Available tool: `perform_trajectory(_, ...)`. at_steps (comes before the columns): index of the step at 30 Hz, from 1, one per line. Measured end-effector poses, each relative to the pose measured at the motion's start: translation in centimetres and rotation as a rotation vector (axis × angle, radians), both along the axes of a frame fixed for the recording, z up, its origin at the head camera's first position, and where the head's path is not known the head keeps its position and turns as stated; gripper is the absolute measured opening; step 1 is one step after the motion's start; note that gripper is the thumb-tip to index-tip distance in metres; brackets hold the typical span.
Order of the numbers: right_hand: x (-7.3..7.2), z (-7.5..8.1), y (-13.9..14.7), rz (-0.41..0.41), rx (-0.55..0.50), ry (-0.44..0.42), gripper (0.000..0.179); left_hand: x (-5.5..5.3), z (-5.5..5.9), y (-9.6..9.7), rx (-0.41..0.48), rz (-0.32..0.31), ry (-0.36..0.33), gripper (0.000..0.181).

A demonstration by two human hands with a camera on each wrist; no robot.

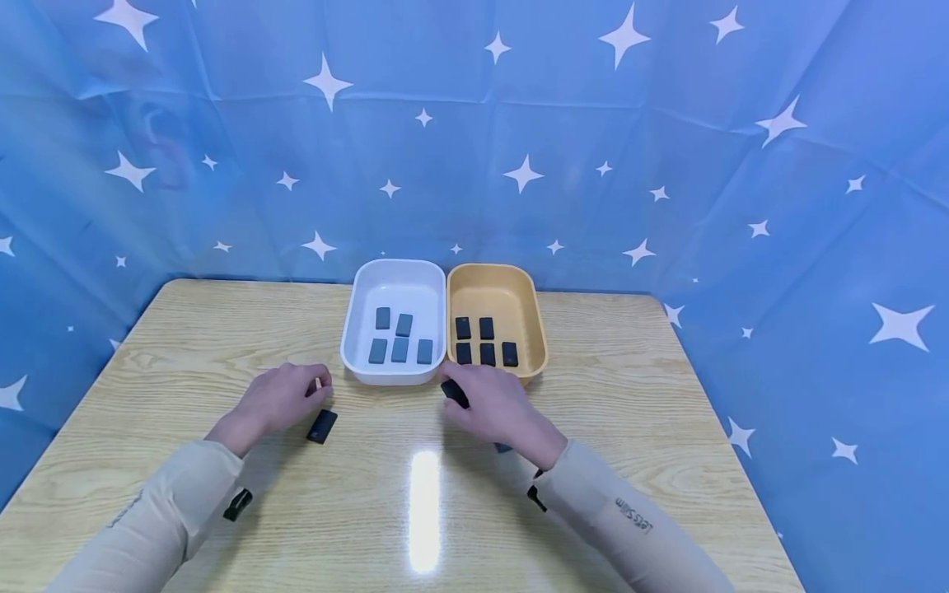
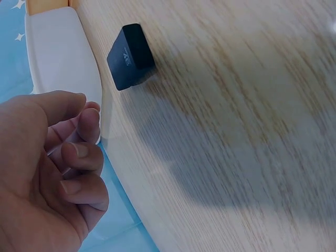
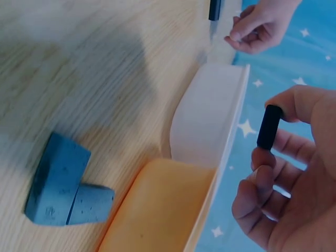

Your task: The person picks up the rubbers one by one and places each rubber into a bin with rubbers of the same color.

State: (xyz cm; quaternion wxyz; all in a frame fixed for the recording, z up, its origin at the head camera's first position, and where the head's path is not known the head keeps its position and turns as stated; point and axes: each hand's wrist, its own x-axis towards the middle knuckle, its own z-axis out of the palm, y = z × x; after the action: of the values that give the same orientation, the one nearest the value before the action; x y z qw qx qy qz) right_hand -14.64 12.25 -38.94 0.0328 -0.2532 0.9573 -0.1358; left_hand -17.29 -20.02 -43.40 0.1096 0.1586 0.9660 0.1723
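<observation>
My right hand (image 1: 498,405) pinches a black rectangular block (image 3: 269,127) between thumb and fingertips, just above the front edge of the orange bin (image 1: 495,290). Several black blocks lie inside that bin. Beside it, the white bin (image 1: 393,378) holds several blue-grey blocks (image 1: 399,350). My left hand (image 1: 285,397) hovers over the table with loosely curled fingers and nothing in them. Close by it lies another black block (image 2: 130,56) with small pale print. Two touching blue-grey blocks (image 3: 56,178) rest on the table near the orange bin, mostly hidden by my right hand in the head view.
Both bins stand side by side at the back of the wooden table (image 1: 615,354). A blue curtain with white stars (image 1: 460,165) hangs behind and along the sides. Bright glare (image 1: 424,511) marks the tabletop in front.
</observation>
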Motion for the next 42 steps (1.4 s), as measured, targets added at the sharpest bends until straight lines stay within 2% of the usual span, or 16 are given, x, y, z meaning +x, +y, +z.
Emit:
perform_trajectory(11, -0.6, 0.3, 1.8, -0.052, 0.006, 0.055, 0.024, 0.2, 0.1, 0.4, -0.007, -0.005, 0.005, 0.010)
perform_trajectory(16, -1.4, 0.3, 2.8, -0.087, -0.009, 0.060, 0.027, 0.5, 0.1, 0.8, -0.002, -0.005, -0.005, 0.010)
perform_trajectory(24, -4.6, 0.2, 4.8, -0.201, 0.096, 0.043, 0.028, 1.0, 0.3, 1.5, 0.017, -0.032, 0.029, 0.009)
perform_trajectory(34, -8.1, -0.4, 5.5, -0.257, 0.176, 0.061, 0.020, 2.1, 1.2, 3.0, 0.027, -0.091, 0.071, 0.009)
perform_trajectory(42, -10.6, -1.1, 5.1, -0.295, 0.235, -0.007, 0.014, 2.7, 1.0, 4.2, 0.036, -0.129, 0.098, 0.004)
